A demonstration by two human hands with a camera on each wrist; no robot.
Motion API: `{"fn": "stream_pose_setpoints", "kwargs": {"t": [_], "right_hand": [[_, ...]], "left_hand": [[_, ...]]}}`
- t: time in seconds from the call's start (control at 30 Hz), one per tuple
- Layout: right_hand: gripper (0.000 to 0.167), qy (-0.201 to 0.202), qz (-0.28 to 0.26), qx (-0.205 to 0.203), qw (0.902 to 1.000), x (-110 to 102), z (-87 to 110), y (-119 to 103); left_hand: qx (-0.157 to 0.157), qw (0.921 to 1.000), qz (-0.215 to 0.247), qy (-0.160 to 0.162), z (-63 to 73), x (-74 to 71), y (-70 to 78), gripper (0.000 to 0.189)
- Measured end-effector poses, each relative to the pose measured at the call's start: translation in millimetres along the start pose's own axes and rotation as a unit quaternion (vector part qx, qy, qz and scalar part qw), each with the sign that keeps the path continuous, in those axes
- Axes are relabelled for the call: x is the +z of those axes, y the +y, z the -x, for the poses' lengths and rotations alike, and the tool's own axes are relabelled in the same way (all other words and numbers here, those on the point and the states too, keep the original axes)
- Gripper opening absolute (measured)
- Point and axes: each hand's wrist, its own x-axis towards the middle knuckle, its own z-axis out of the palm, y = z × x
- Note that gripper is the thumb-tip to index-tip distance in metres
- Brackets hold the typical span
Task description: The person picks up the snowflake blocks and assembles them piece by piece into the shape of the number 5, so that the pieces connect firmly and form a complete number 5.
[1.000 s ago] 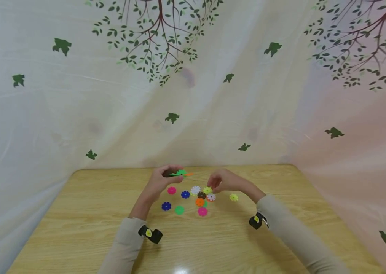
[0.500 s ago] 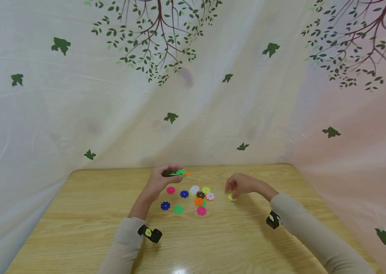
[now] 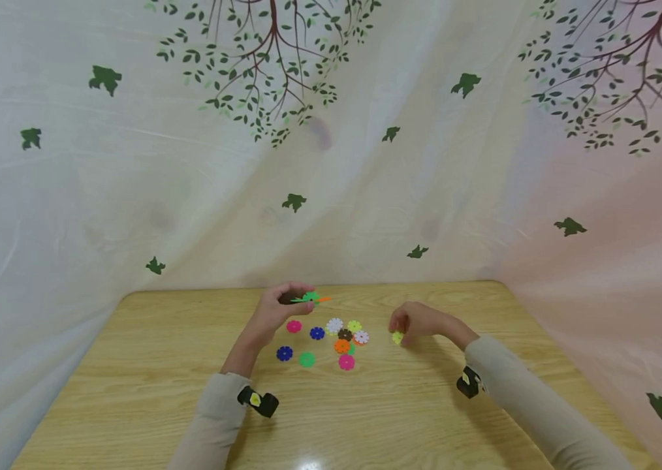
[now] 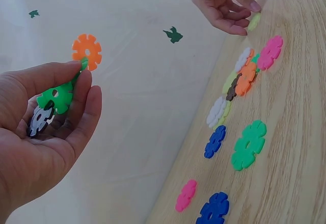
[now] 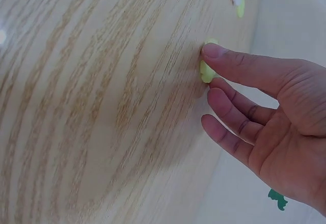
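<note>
My left hand [image 3: 272, 312] is raised over the far part of the table, pinching a joined group of notched plastic snowflake discs. In the left wrist view an orange disc [image 4: 86, 51] sticks out beyond the fingertips. A green disc [image 4: 55, 98] and a pale grey-white disc [image 4: 41, 119] lie nearer the palm, partly covered by fingers. Over on the right, my right hand [image 3: 420, 320] pinches a yellow snowflake disc [image 5: 208, 70] at the tabletop. Its thumb presses one face, while the index finger is mostly hidden behind. The other fingers are loosely bent.
Between the hands, several loose discs lie on the wooden table [image 3: 307, 418], among them blue [image 3: 284, 353], green [image 3: 307, 360] and pink [image 3: 346, 362] ones. Some overlap in a cluster near an orange disc [image 3: 341, 346]. A printed curtain [image 3: 219, 196] hangs behind the table.
My right hand has moved right, from the disc cluster to the separate yellow disc, and its fingers have closed on it. The left hand keeps its place with the joined discs.
</note>
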Motion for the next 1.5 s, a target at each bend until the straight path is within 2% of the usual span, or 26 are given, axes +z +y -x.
{"fn": "stream_pose_setpoints", "kwargs": {"t": [0.67,0.93,1.17,1.33,1.5], "right_hand": [[0.019,0.021,-0.011,0.017,0.9996,4.9,-8.7,1.8],[0.006,0.033,-0.009,-0.005,0.9994,9.4,-15.1,3.3],[0.008,0.045,-0.015,-0.019,0.9987,10.1,-20.8,-4.9],[0.012,0.061,-0.067,-0.033,0.9954,8.6,-25.7,-11.4],[0.022,0.085,-0.142,-0.044,0.9852,5.0,-31.1,-19.2]], "left_hand": [[-0.002,1.0000,0.004,-0.001,1.1,0.1,-0.9,0.035],[-0.001,0.9999,0.009,-0.006,0.1,0.1,-0.3,0.036],[0.000,0.9999,0.009,-0.010,0.6,-0.4,0.7,0.037],[0.001,0.9999,0.011,-0.011,0.7,-1.1,0.1,0.037],[0.006,0.9998,0.015,-0.010,0.5,-1.7,-0.1,0.038]]}}
